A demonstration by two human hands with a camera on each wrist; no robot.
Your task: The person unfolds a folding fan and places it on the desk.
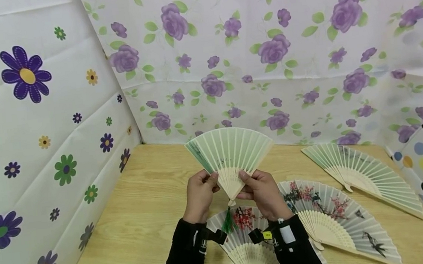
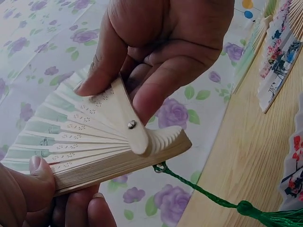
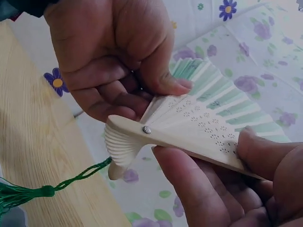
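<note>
Above the table (image 1: 138, 208): green fan (image 1: 231, 153), half spread, upright. Left hand (image 1: 199, 195) and right hand (image 1: 263, 191) each pinch an outer rib near the pivot, controlling the spread. Tassel (image 1: 228, 222) hangs below.

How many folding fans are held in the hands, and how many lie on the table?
Green fan held in both hands: 1
Fans lying on the table: 3, namely far right fan, bird-painted fan, fan under the wrists
Total: 4
</note>
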